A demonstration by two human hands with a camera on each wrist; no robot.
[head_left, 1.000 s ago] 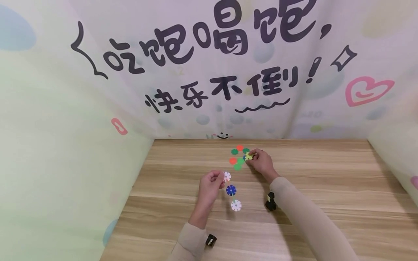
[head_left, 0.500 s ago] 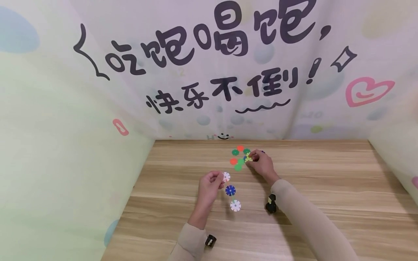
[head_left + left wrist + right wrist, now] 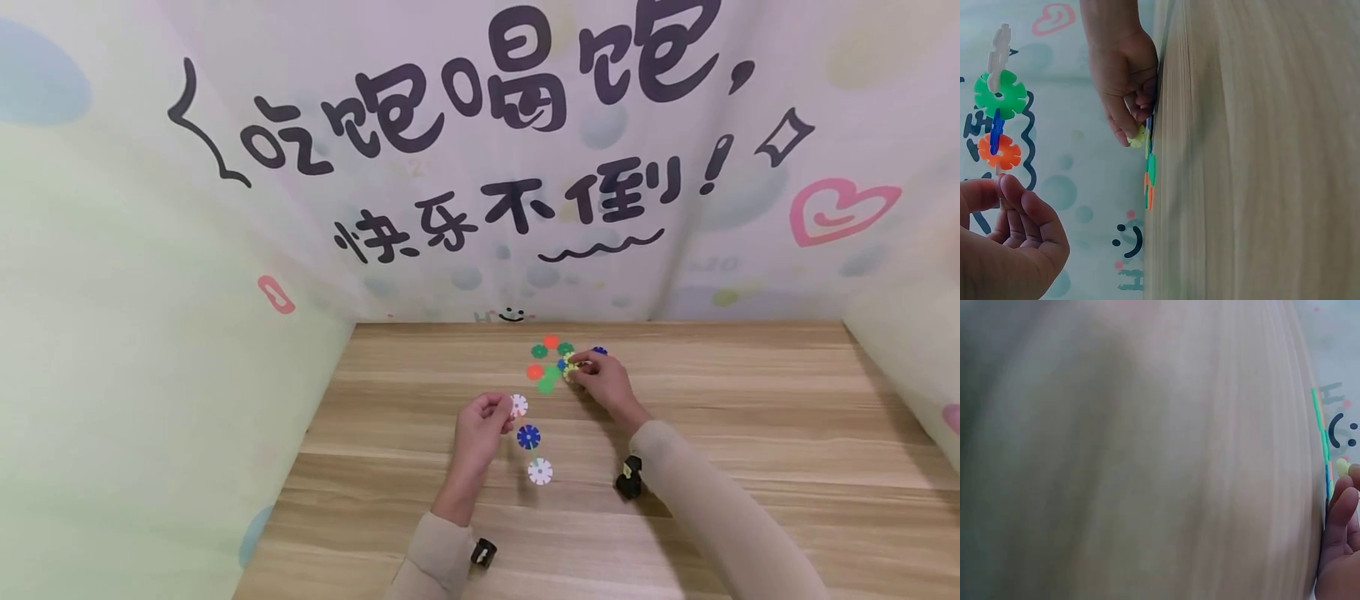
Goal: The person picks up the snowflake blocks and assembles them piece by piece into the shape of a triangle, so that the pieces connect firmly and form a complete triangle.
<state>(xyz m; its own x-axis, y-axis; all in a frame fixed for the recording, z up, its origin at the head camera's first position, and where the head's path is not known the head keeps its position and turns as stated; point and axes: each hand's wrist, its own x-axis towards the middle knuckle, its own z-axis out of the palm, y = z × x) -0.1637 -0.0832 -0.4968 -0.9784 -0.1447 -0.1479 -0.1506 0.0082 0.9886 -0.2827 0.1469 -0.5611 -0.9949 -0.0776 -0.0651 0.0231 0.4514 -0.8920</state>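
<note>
My left hand (image 3: 480, 429) pinches the end of a chain of interlocking snowflake discs, held up above the table. In the head view the chain shows a white disc (image 3: 519, 406) at the fingertips, a blue disc (image 3: 528, 437) and another white disc (image 3: 540, 472). The left wrist view adds an orange disc (image 3: 1007, 152) and a green disc (image 3: 1013, 95), set crosswise. At the back of the table my right hand (image 3: 606, 383) pinches a yellow snowflake disc (image 3: 1136, 137) between thumb and finger, beside the loose discs. Its other fingers are curled.
Loose discs lie left of my right hand, among them an orange disc (image 3: 551, 342), a dark green disc (image 3: 539, 352) and a light green disc (image 3: 546, 386). A dark blue disc (image 3: 600, 351) lies behind that hand. A printed backdrop (image 3: 450, 283) borders the wooden table (image 3: 750, 400).
My right hand has shifted slightly right and toward me, and the dark blue disc behind it has come into view. The left hand and its chain stay almost still.
</note>
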